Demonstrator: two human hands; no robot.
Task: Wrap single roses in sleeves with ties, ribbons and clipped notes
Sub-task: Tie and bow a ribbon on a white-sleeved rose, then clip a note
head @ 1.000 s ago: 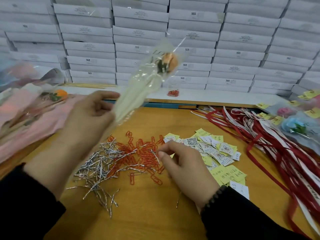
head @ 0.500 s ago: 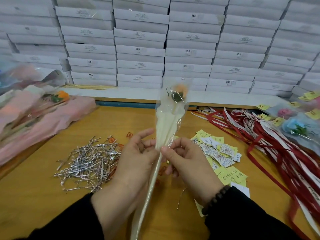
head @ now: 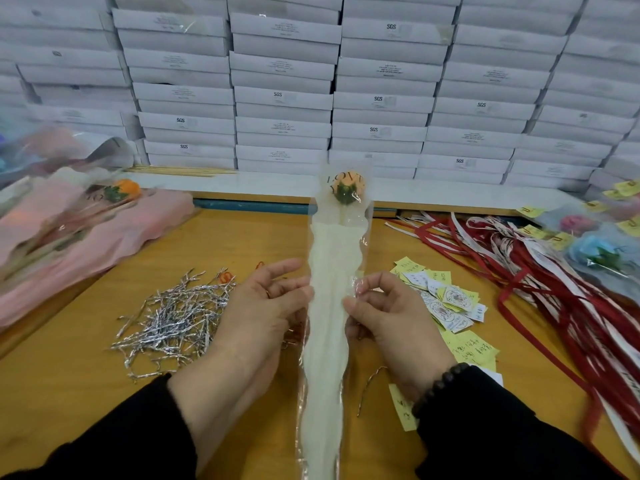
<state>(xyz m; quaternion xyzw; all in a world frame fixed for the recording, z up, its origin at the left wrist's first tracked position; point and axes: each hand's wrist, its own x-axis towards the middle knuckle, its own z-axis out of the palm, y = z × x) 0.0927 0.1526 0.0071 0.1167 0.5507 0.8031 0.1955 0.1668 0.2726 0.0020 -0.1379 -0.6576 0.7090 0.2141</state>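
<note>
A single orange rose (head: pixel 347 189) sits at the top of a long cream and clear sleeve (head: pixel 329 323) that stands upright in front of me. My left hand (head: pixel 256 317) grips the sleeve's left edge at mid-height. My right hand (head: pixel 391 323) pinches its right edge at the same height. A pile of silver twist ties (head: pixel 173 317) lies left of my hands, with orange paper clips (head: pixel 227 276) partly hidden behind my left hand. Yellow and white notes (head: pixel 446 303) lie to the right, red and white ribbons (head: pixel 540 282) further right.
Pink sleeves holding an orange rose (head: pixel 86 230) are stacked at the left. Wrapped pink and blue roses with yellow notes (head: pixel 595 251) lie at the right edge. White boxes (head: pixel 346 98) are stacked along the back of the wooden table (head: pixel 69 393). One loose tie (head: pixel 370 386) lies by my right wrist.
The sleeved rose came down from high at the left to upright in front of me. My right hand left the paper clips and took the sleeve's right edge.
</note>
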